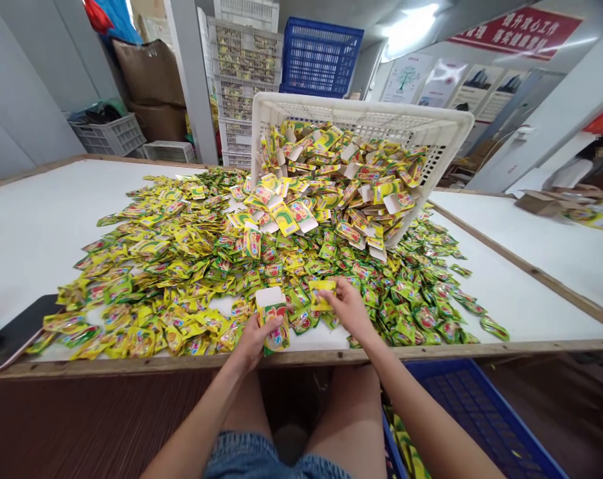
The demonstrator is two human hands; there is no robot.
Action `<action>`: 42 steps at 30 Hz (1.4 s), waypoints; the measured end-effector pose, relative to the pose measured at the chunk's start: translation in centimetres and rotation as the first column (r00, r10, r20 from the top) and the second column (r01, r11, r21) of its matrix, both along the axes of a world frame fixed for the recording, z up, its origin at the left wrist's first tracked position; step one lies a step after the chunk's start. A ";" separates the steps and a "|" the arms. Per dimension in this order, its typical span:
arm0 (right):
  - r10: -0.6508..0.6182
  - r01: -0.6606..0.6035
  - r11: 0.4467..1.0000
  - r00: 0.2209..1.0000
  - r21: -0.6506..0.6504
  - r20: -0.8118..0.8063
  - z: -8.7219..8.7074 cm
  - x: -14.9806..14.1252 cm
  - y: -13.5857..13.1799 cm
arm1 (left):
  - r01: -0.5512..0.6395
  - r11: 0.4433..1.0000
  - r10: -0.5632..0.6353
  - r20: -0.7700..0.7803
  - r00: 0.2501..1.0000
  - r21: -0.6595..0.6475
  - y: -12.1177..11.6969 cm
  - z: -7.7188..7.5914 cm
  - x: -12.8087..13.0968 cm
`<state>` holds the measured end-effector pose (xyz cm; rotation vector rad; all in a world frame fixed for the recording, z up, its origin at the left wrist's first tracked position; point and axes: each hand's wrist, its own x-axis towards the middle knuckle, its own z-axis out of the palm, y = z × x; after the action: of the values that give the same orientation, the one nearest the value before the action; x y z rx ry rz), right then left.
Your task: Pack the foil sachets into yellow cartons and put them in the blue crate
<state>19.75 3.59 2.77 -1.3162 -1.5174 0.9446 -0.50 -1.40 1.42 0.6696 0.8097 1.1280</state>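
My left hand [255, 339] is closed around a small yellow-green carton [271, 317] held upright with its top flap open, near the table's front edge. My right hand [349, 307] pinches a yellow sachet [322, 291] just right of the carton. Both hands sit at the near edge of a wide heap of yellow-green sachets [182, 266] spread over the white table [26, 226]. Behind the heap a white plastic crate [431, 126] lies tipped on its side, spilling flat cartons [331, 179] onto the sachets.
A dark phone or tablet [16, 332] lies at the table's left front corner. A blue crate [481, 412] stands on the floor right of my knees. Stacked white and blue crates [321, 56] fill the back. A second table [556, 246] stands to the right.
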 end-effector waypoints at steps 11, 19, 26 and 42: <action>0.101 -0.113 0.992 0.978 0.056 0.184 -0.2 -2.8 -0.9 | 0.081 0.991 -0.053 -0.242 0.969 0.104 0.3 -1.3 -0.3; -0.006 -0.003 0.989 0.998 0.146 0.061 1.5 -3.4 -1.4 | 0.131 0.981 -0.093 -0.253 0.963 0.140 0.7 -1.1 0.4; 0.116 -0.202 0.940 0.947 0.275 0.299 3.5 -4.8 -1.1 | 0.187 0.957 -0.106 -0.334 0.936 0.221 1.6 -1.0 1.1; 0.088 -0.355 0.913 0.653 0.202 0.752 3.9 -6.0 -0.2 | 0.191 0.921 -0.015 -0.459 0.888 0.339 2.5 -3.1 1.1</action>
<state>13.79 3.34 6.70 -1.3317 -2.3917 0.2282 0.64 1.13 -1.64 1.3201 0.9393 1.0500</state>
